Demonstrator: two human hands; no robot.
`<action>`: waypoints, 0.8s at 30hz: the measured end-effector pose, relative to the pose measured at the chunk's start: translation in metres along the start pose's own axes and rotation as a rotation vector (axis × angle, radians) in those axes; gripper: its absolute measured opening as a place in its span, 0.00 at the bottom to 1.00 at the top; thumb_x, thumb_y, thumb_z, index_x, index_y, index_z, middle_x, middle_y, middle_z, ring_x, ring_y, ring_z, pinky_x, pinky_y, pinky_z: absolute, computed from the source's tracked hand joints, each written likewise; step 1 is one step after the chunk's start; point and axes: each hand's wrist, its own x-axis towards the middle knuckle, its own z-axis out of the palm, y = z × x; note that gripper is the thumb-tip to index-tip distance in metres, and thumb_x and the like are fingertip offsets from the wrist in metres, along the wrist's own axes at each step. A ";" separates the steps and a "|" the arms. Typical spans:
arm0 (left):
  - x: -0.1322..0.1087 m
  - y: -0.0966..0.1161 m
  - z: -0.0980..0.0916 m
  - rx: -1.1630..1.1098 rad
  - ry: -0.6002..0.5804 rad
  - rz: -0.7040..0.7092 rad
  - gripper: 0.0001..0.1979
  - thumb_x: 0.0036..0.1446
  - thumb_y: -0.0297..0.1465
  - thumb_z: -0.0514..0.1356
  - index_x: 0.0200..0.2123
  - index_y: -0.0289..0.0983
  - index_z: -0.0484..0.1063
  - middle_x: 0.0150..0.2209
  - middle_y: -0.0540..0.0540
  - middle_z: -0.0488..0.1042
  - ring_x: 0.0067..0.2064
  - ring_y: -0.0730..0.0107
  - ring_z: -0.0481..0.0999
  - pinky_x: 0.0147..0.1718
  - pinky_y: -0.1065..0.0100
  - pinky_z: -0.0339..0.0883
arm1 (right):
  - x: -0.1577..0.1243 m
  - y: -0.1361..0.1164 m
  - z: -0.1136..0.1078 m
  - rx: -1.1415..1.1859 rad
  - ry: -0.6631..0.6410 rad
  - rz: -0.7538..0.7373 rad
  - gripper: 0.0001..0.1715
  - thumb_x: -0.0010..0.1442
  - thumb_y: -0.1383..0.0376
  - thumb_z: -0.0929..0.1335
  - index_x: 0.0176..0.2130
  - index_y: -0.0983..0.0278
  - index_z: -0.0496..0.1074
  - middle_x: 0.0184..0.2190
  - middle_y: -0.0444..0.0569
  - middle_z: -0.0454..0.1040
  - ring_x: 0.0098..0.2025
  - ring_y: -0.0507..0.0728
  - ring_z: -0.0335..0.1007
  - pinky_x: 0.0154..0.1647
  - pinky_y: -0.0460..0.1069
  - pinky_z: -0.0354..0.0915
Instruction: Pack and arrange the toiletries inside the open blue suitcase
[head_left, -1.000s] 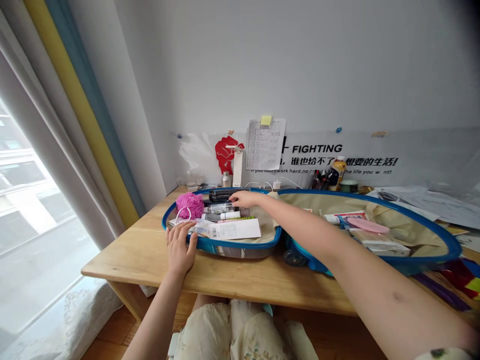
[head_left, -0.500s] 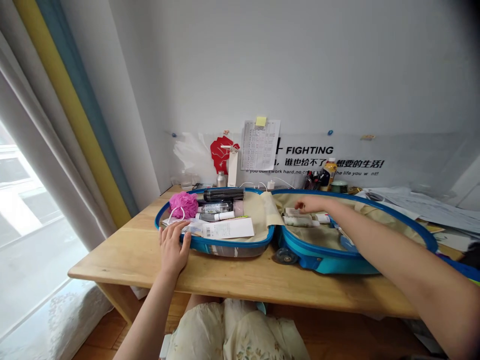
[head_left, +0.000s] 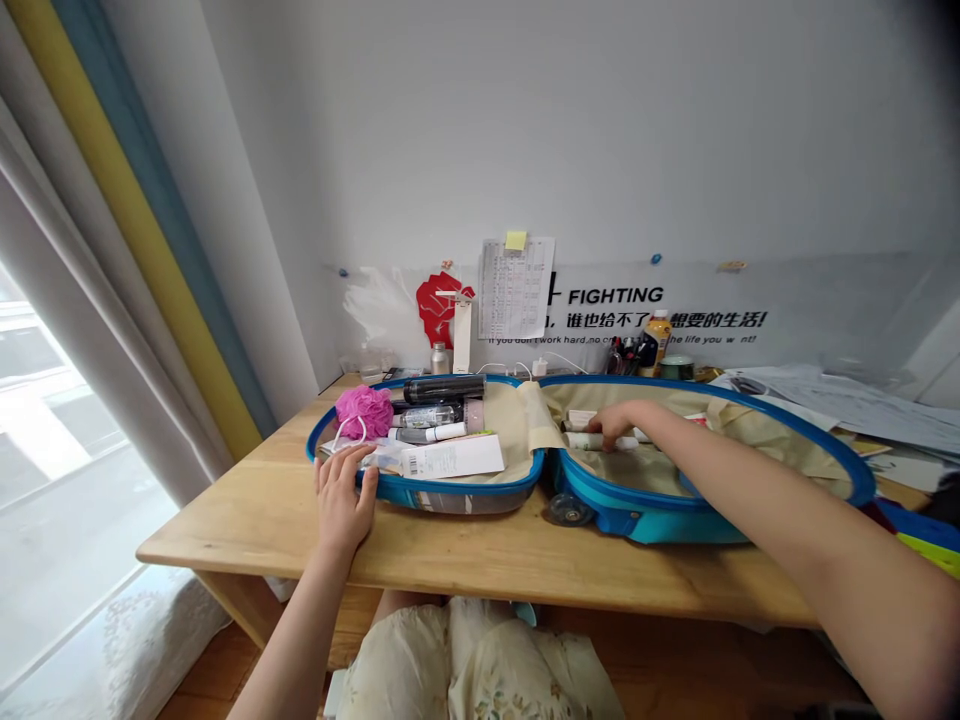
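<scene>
the suitcase [head_left: 697, 528] is laid open on the table [head_left: 465, 560]. in its left half [head_left: 457, 490], the bath puff [head_left: 363, 412] is placed left of the bottles [head_left: 435, 414], and the box [head_left: 454, 458] before them. tubes [head_left: 583, 441] are contained in its right half [head_left: 862, 485].

Suitcase lining [head_left: 507, 412] — matt cloth; table [head_left: 450, 545] — smooth wood.

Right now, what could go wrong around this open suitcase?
The right hand is at the tubes in the right half of the suitcase; a nudge could roll one. The left hand rests on the near rim; leaning might tilt it. The black bottle lies sideways by the far rim and may roll if jolted.
</scene>
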 end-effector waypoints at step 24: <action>-0.010 0.003 -0.004 -0.015 -0.037 -0.006 0.19 0.66 0.39 0.49 0.53 0.40 0.71 0.58 0.39 0.70 0.66 0.52 0.59 0.65 0.46 0.48 | -0.022 -0.009 -0.001 0.164 -0.021 0.057 0.21 0.36 0.62 0.77 0.34 0.61 0.73 0.33 0.51 0.74 0.40 0.63 0.72 0.37 0.54 0.67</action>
